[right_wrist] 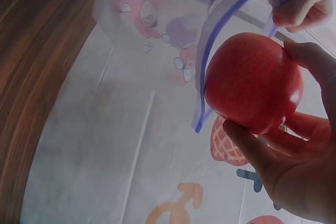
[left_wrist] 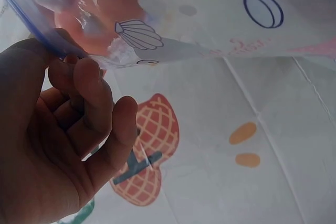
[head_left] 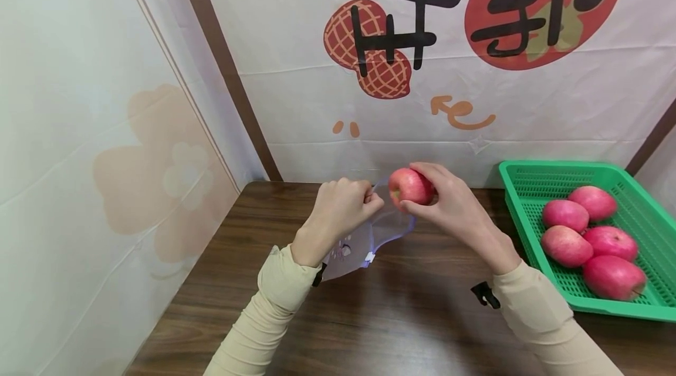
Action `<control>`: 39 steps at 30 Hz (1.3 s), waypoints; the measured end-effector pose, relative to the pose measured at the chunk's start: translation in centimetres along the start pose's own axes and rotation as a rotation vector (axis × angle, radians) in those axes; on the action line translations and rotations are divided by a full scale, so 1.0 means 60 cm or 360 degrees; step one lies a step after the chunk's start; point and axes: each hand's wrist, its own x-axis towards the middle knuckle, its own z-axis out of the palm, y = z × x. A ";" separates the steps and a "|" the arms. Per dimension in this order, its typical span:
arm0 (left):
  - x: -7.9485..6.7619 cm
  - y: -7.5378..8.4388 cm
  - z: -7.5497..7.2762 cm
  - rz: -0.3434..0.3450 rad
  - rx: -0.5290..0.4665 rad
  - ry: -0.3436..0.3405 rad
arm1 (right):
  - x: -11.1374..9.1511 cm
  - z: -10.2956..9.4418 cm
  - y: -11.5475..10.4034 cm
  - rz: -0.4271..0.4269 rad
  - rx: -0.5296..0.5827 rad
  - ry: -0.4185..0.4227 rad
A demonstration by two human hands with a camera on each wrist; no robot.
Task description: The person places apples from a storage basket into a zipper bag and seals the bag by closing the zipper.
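Observation:
A red apple (head_left: 409,186) is gripped in my right hand (head_left: 454,206), thumb on one side and fingers on the other. My left hand (head_left: 340,209) pinches the edge of a clear zip bag (head_left: 391,226) that has a blue-purple seal strip and cartoon prints. In the right wrist view the apple (right_wrist: 252,85) is right at the bag's opened mouth, overlapping its blue strip (right_wrist: 210,35). The left wrist view shows the bag (left_wrist: 210,24) above my curled left fingers (left_wrist: 123,129), with the apple's red showing through the plastic.
On the right stands a green plastic basket (head_left: 575,304) holding several apples (head_left: 615,276). A dark wood table (head_left: 232,300) lies under the hands. A printed white cloth (head_left: 296,71) hangs behind the table, and another pale cloth (head_left: 68,188) borders the left side.

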 end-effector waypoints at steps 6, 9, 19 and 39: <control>0.003 0.003 0.002 0.0006 0.0013 0.0009 | 0.006 0.011 0.003 0.0013 0.0006 0.0004; 0.004 0.005 0.002 -0.0002 -0.0006 0.0004 | 0.010 0.017 0.002 0.0018 0.0024 0.0018; 0.012 0.003 -0.007 -0.0052 -0.0048 0.0029 | 0.018 0.033 -0.010 -0.0017 0.0094 0.0114; 0.010 -0.006 0.001 -0.0114 -0.0062 0.0095 | -0.061 -0.074 0.061 0.0132 -0.0159 0.0175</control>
